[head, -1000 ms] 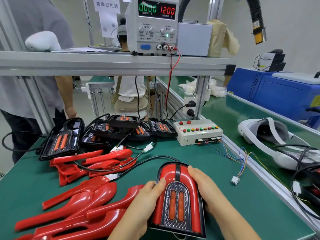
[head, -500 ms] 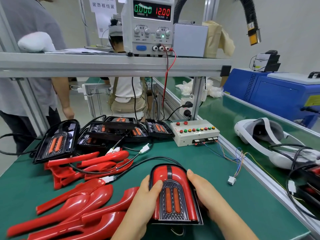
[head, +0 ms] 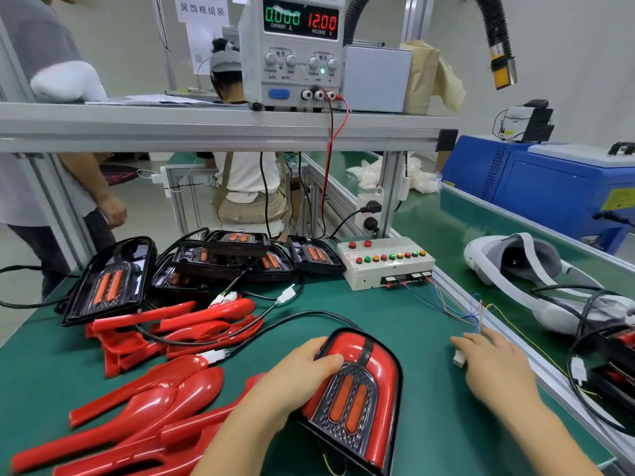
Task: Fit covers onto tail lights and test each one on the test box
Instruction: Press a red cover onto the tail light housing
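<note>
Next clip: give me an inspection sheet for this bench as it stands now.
Surface: green bench mat, crowded on its left half.
Job's things: red-covered tail light front centre; beige test box with coloured buttons at the back; black uncovered tail lights stacked behind; glossy red covers piled left.
Clutter: white headset on the conveyor, right.
Hands: left hand grips the covered light's top; right hand reaches open towards the small white connector, contact unclear.
Cables: black cable leaves the covered light; thin coloured wires leave the test box; red lead drops from the supply.
Surroundings: grey power supply on the shelf reads 0.000 A, 12.00 V; blue machine right; standing person and seated person behind.
</note>
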